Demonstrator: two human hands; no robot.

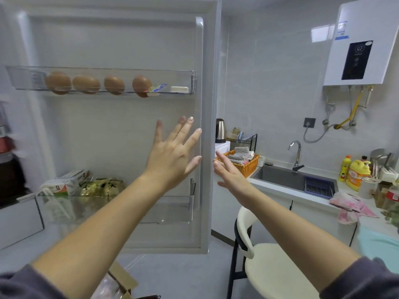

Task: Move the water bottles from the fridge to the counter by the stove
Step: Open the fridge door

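Fridge door: the white fridge door (pixel 121 126) stands open, its inner panel facing the camera.
Upper door shelf: the clear plastic upper door shelf (pixel 190 83) carries four brown eggs (pixel 86 84) in a row.
Lower door shelf: the clear plastic lower door shelf (pixel 172 210) carries green and white food packets (pixel 101 186) at its left end.
Left hand: the left hand (pixel 172 156) is raised in front of the inner panel, between the two shelves. Its fingers are straight and spread apart and hold nothing. Contact with the panel cannot be told.
Right hand: the right hand (pixel 231 175) is at the free edge of the door, fingers extended and apart, holding nothing.
Water bottle: a clear plastic bottle with a red label (pixel 392 195) stands on the white bench (pixel 269 186) at the far right, cut off by the frame edge. Its contents cannot be told.
Bench items: a grey sink (pixel 280 175) with a chrome tap (pixel 295 152) is set into the bench. A woven orange basket (pixel 248 167) of folded cloths lies left of the sink, yellow detergent bottles (pixel 356 175) stand right of it, and a pink cloth (pixel 349 208) lies at the bench's front edge.
Floor: a cream chair with black legs (pixel 276 270) stands below the right forearm.
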